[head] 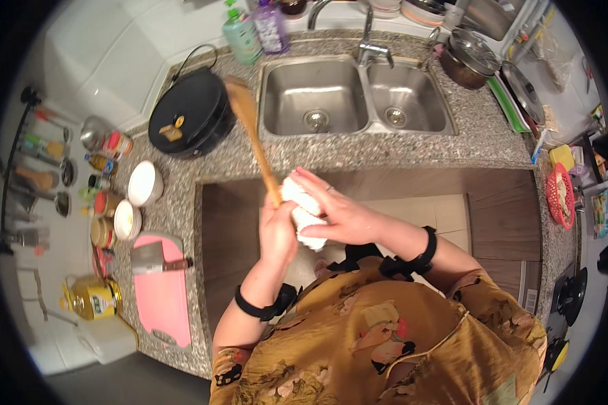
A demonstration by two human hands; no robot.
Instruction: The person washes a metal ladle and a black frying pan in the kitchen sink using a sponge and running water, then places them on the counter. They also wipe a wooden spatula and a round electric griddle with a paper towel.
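Observation:
A long wooden spatula [253, 134] slants up and left from my left hand [277, 228], which is closed around its handle. Its broad end lies over the counter between the black lidded electric pan [190, 114] and the steel double sink [314, 96]. My right hand [342, 215] holds a white cloth [304, 210], bunched between its palm and my left hand, close to the lower end of the handle. Part of the cloth is hidden under the right fingers. Both hands are in front of the counter edge, above the floor.
On the left counter are white bowls [145, 184], a cleaver [157, 258] on a pink cutting board [162, 309], jars and an oil bottle [93, 298]. Soap bottles [242, 38] stand behind the sink. A lidded pot [467, 63] and a red basket [559, 195] are at the right.

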